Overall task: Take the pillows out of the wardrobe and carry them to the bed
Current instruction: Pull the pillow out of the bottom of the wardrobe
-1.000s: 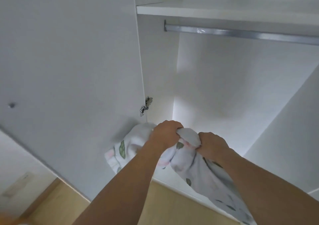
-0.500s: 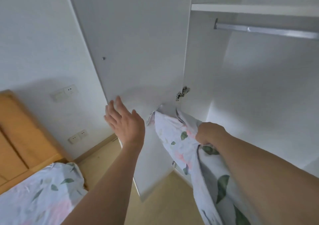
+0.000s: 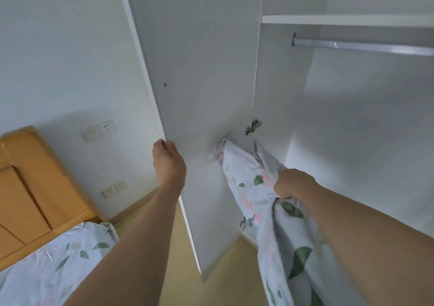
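My right hand (image 3: 292, 183) grips a white pillow (image 3: 249, 188) printed with green leaves and pink flowers, held up in front of the open white wardrobe (image 3: 352, 129). The pillow hangs down past my forearm to the bottom of the view. My left hand (image 3: 167, 162) is at the free edge of the open wardrobe door (image 3: 202, 94), fingers curled round that edge. The bed (image 3: 51, 263), covered in the same leaf-print fabric, lies at the lower left.
A metal hanging rail (image 3: 361, 47) and a shelf (image 3: 347, 20) cross the wardrobe's top. A door hinge (image 3: 253, 127) sits above the pillow. An orange wooden headboard (image 3: 30, 188) stands at the left against a wall with sockets (image 3: 101, 130). Wooden floor (image 3: 180, 247) shows between bed and wardrobe.
My left hand let go of the pillow, swung left and took hold of the door's edge. My right hand lifted the pillow out of the wardrobe, and the view turned left toward the bed.
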{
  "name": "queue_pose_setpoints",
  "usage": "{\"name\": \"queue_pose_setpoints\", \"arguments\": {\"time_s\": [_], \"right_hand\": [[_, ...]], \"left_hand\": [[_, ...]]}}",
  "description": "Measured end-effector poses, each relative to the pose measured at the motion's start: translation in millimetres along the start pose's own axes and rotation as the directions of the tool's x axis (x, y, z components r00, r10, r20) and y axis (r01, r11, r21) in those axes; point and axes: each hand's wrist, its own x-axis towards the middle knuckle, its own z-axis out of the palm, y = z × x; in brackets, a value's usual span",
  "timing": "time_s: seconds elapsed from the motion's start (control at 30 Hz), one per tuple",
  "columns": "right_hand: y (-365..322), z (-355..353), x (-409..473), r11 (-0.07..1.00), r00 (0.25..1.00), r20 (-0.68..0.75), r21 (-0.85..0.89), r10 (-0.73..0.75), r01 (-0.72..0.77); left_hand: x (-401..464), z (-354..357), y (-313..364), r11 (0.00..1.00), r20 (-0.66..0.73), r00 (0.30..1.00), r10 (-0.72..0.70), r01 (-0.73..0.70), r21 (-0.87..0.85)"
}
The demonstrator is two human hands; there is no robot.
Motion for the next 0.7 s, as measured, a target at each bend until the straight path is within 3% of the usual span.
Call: {"name": "queue_pose_setpoints", "arguments": {"time_s": [0.17, 0.37, 0.47, 0.53, 0.7], "right_hand": [[16, 1, -6, 0.998, 0.998, -0.022, -0.022, 0.054, -0.055], [52, 3, -15, 0.99, 0.99, 0.016, 0.001, 0.139, -0.139], [74, 5, -21, 0.982, 0.982, 0.027, 0.027, 0.188, -0.189], [90, 4, -26, 0.975, 0.976, 0.035, 0.047, 0.215, -0.216], [141, 2, -42, 0.94, 0.949, 0.058, 0.136, 0.309, -0.314]], "left_hand": [[-55, 4, 4, 0.959, -0.071, 0.965, 0.253, -0.241, 0.147], [-102, 28, 8, 0.85, 0.068, 0.848, 0.526, -0.528, -0.001], [-120, 44, 22, 0.76, 0.172, 0.746, 0.643, -0.65, -0.022], [-133, 58, 34, 0.753, 0.252, 0.717, 0.65, -0.652, -0.085], [-162, 105, 69, 0.888, 0.492, 0.74, 0.459, -0.372, -0.269]]}}
